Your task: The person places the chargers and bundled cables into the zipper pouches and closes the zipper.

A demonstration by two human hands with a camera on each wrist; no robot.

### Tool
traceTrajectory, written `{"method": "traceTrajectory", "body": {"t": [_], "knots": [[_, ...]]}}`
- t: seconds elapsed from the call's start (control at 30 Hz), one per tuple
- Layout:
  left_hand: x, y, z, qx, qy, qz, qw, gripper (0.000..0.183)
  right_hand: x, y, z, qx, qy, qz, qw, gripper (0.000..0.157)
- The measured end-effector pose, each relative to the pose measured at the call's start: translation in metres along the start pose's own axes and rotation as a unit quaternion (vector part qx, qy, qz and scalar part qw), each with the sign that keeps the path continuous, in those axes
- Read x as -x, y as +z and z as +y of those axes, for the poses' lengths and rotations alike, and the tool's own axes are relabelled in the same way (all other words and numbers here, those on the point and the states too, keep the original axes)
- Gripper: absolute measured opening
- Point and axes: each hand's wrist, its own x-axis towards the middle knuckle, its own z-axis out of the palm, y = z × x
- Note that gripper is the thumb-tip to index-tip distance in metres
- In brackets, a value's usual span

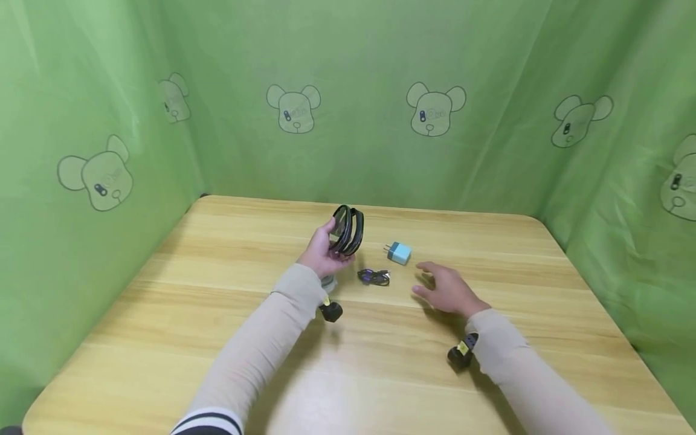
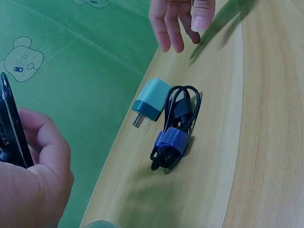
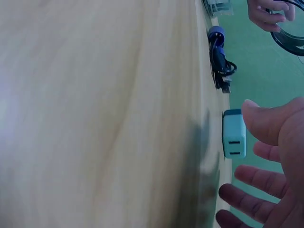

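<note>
My left hand [image 1: 326, 251] is raised above the table and grips a black, glossy looped thing [image 1: 357, 232] with two rounded rims, one round a see-through middle; its exact kind I cannot tell. In the left wrist view, only a dark edge [image 2: 13, 126] of it shows beside the curled fingers. A light-blue plug adapter [image 1: 401, 253] with a darker end and metal prongs lies to the right of that hand. Nearer me is a black cable [image 1: 375, 277], coiled and bound with a purple strap. My right hand [image 1: 448, 290], fingers apart and holding nothing, hovers just right of the adapter.
A small greyish see-through thing [image 3: 218, 7] lies on the table, partly hidden by the left wrist in the head view. The wooden table [image 1: 217, 266] has green curtains [image 1: 359, 163] printed with bear heads behind it and along both sides.
</note>
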Motion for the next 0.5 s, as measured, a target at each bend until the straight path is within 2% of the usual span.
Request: {"method": "traceTrajectory", "body": {"t": [0.33, 0.5], "knots": [[-0.002, -0.002, -0.002, 0.006, 0.0, 0.015, 0.9999, 0.063, -0.01, 0.009, -0.013, -0.014, 0.001, -0.002, 1.0, 0.057], [-0.003, -0.001, -0.002, -0.014, 0.008, 0.025, 0.9996, 0.065, -0.016, 0.011, -0.016, -0.02, 0.005, -0.006, 1.0, 0.055]]}}
